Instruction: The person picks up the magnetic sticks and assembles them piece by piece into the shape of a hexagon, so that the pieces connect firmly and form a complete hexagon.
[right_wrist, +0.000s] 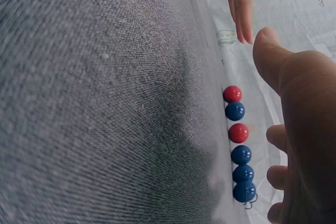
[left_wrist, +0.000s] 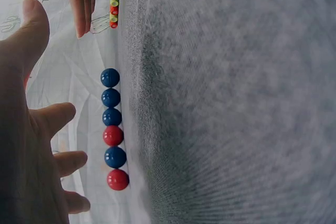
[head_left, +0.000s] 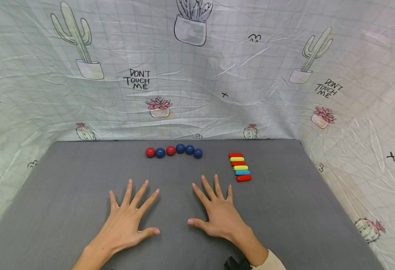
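Both hands are spread palm down over the grey table, holding nothing. My left hand [head_left: 124, 221] is on the left side, fingers fanned apart and pointing away from me. To its right, my right hand [head_left: 219, 217] has its fingers spread too, thumb toward the left hand. Beyond them, near the back edge, lies a slightly curved row of glossy balls, red ones [head_left: 150, 152] and blue ones [head_left: 180, 148]. A column of short coloured sticks, red [head_left: 243, 178], yellow [head_left: 240, 168] and blue [head_left: 242, 173], lies just beyond the right hand's fingertips, not touched.
The grey tabletop [head_left: 285, 210] ends at the back against a pale grid-patterned curtain [head_left: 197, 82] printed with cacti, which also rises on both sides. A black object [head_left: 237, 263], partly cut off, is by the right wrist, next to a cream sleeve [head_left: 270, 261].
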